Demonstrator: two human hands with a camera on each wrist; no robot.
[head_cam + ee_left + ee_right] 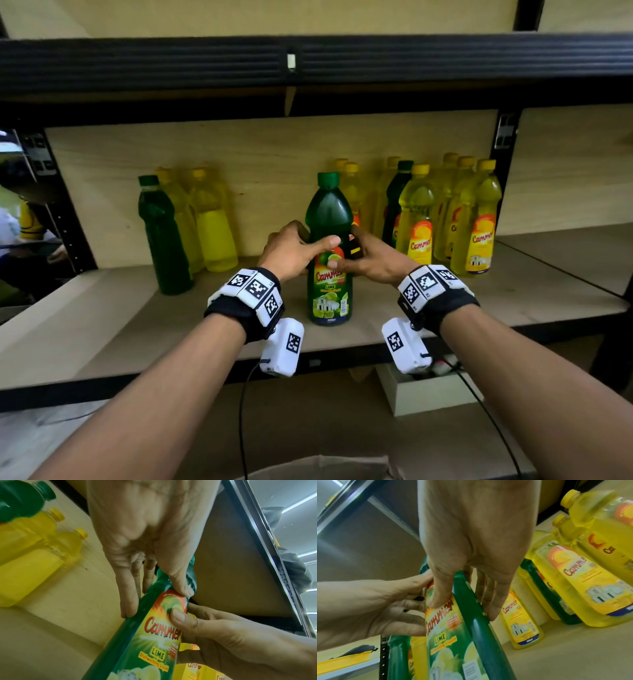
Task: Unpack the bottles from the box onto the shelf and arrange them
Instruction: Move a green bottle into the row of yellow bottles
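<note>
A green lime dishwashing bottle (329, 205) with a green cap stands upright near the front middle of the wooden shelf (102, 325). My left hand (308, 248) grips its waist from the left, thumb across the label. From the right, my right hand (356, 262) grips the same bottle (140, 649), thumb on the label front. The left wrist view shows my left hand (154, 597) with thumb and fingers round the bottle's neck. In the right wrist view my right hand (465, 604) clasps the bottle (453, 642) the same way.
Several yellow bottles (476, 222) and a dark green one (397, 198) stand at the back right. A green bottle (164, 240) and yellow ones (212, 226) stand back left. A black beam (308, 61) runs overhead. The cardboard box's edge (325, 467) shows below.
</note>
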